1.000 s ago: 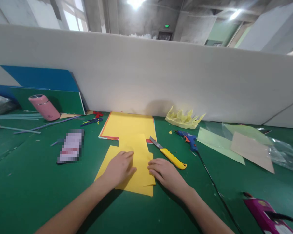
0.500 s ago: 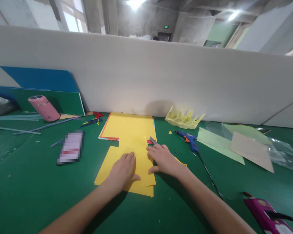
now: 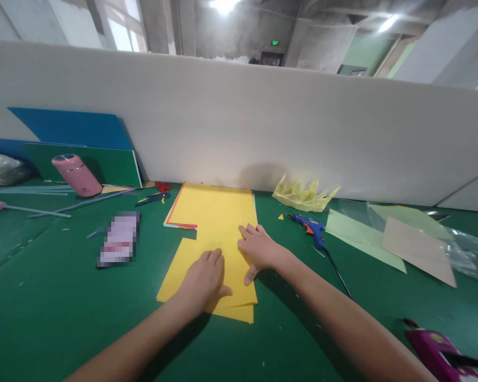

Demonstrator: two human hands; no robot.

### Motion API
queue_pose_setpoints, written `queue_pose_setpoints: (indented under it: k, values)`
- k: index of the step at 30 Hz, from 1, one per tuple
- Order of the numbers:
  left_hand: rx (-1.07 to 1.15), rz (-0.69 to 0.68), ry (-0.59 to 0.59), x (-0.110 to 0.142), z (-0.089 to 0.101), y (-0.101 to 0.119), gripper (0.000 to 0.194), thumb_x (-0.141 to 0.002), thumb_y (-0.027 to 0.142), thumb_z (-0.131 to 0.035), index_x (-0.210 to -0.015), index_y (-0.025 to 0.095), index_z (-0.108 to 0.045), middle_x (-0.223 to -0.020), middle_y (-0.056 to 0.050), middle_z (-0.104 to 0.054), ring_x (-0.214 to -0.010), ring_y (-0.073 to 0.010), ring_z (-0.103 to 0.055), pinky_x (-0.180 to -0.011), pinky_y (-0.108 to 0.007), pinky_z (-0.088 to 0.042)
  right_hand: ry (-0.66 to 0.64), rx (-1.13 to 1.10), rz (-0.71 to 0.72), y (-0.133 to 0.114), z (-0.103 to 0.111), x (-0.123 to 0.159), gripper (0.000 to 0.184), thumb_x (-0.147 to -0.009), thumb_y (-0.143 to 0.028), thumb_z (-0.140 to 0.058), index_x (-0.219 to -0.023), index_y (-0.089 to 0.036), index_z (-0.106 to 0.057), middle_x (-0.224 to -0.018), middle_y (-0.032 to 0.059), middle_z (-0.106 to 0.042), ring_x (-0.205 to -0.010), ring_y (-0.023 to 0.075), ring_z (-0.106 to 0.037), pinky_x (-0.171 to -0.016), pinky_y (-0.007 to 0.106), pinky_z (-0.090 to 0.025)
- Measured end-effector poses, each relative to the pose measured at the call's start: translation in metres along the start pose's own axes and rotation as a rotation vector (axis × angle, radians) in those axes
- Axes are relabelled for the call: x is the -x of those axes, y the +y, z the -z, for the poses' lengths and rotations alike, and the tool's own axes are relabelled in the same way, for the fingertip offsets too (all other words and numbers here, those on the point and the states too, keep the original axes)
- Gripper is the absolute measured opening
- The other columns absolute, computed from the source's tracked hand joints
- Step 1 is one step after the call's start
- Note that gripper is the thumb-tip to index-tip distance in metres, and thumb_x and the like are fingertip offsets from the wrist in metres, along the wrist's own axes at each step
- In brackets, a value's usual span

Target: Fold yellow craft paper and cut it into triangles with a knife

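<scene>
Yellow paper [image 3: 232,268]: plain, overlapping pieces, mostly straight edges. Lies flat on green worktop [image 3: 63,313]; narrower far end laps over near edge of stacked sheets [image 3: 217,204]. Wider part juts left. Near edges misaligned, lower layer showing.

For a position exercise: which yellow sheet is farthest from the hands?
The yellow top sheet by the white partition; the others lie nearer, at the left hand.

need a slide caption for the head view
Left hand and right hand on yellow paper, a blue glue gun to the right.
</scene>
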State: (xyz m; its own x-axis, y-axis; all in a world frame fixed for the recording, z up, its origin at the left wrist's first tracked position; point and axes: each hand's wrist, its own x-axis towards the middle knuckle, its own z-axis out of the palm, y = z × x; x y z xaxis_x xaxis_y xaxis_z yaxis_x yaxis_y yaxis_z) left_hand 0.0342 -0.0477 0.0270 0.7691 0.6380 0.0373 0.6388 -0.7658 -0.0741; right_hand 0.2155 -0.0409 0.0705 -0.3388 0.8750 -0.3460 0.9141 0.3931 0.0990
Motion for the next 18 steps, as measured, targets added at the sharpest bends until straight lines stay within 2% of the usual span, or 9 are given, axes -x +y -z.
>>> queue_pose_setpoints:
  k: [3, 6, 9, 12, 15, 18]
  values:
    - [0.018, 0.011, -0.004, 0.0, 0.001, 0.003, 0.059, -0.07, 0.05, -0.073, -0.112, 0.011, -0.061, -0.121, -0.019, -0.062, -0.112, -0.0342, -0.056, -0.094, -0.043, -0.045, 0.022, -0.034, -0.013, 0.0, -0.003, 0.005, 0.09, -0.049, -0.069, -0.076, -0.114, -0.008, -0.062, -0.146, 0.0303, -0.028, -0.131, 0.043, -0.029, -0.101, 0.05, -0.026]
    - [0.072, 0.012, 0.006, 0.0, 0.0, -0.002, 0.059, -0.07, 0.049, -0.073, -0.113, 0.01, -0.06, -0.124, -0.02, -0.059, -0.11, -0.0337, -0.057, -0.093, -0.042, -0.046, 0.085, -0.061, -0.012, 0.0, -0.009, 0.012, 0.078, -0.054, -0.069, -0.073, -0.107, -0.012, -0.066, -0.144, 0.0269, -0.035, -0.132, 0.0407, -0.03, -0.1, 0.047, -0.028]
    - [0.168, -0.038, -0.007, -0.001, 0.0, -0.022, 0.043, -0.076, 0.037, -0.07, -0.111, 0.014, -0.062, -0.125, -0.016, -0.06, -0.105, -0.0294, -0.06, -0.091, -0.04, -0.047, 0.14, -0.074, 0.002, 0.001, -0.016, 0.017, 0.063, -0.061, -0.066, -0.071, -0.097, -0.015, -0.068, -0.14, 0.0223, -0.042, -0.129, 0.0383, -0.036, -0.096, 0.045, -0.031]
    - [0.351, -0.168, -0.016, -0.003, 0.003, -0.051, 0.023, -0.085, 0.02, -0.058, -0.106, 0.021, -0.065, -0.127, -0.007, -0.061, -0.108, -0.0233, -0.059, -0.093, -0.038, -0.045, 0.16, -0.074, -0.006, 0.001, -0.019, 0.02, 0.055, -0.064, -0.065, -0.07, -0.09, -0.017, -0.068, -0.139, 0.02, -0.045, -0.125, 0.0378, -0.039, -0.092, 0.044, -0.033]
    - [0.527, -0.214, -0.059, -0.004, 0.004, -0.073, 0.027, -0.084, 0.019, -0.058, -0.109, 0.025, -0.065, -0.128, -0.002, -0.061, -0.107, -0.0219, -0.057, -0.091, -0.038, -0.045, 0.178, -0.089, -0.008, 0.001, -0.02, 0.023, 0.051, -0.064, -0.063, -0.072, -0.084, -0.017, -0.067, -0.137, 0.0183, -0.046, -0.123, 0.0372, -0.041, -0.091, 0.044, -0.033]
    - [0.612, -0.188, -0.1, -0.003, 0.003, -0.08, 0.032, -0.085, 0.02, -0.057, -0.116, 0.028, -0.062, -0.132, 0.0, -0.058, -0.112, -0.0216, -0.052, -0.094, -0.039, -0.043, 0.236, -0.13, 0.023, -0.001, -0.023, 0.027, 0.045, -0.063, -0.059, -0.075, -0.079, -0.018, -0.065, -0.127, 0.0142, -0.055, -0.116, 0.0331, -0.047, -0.088, 0.042, -0.035]
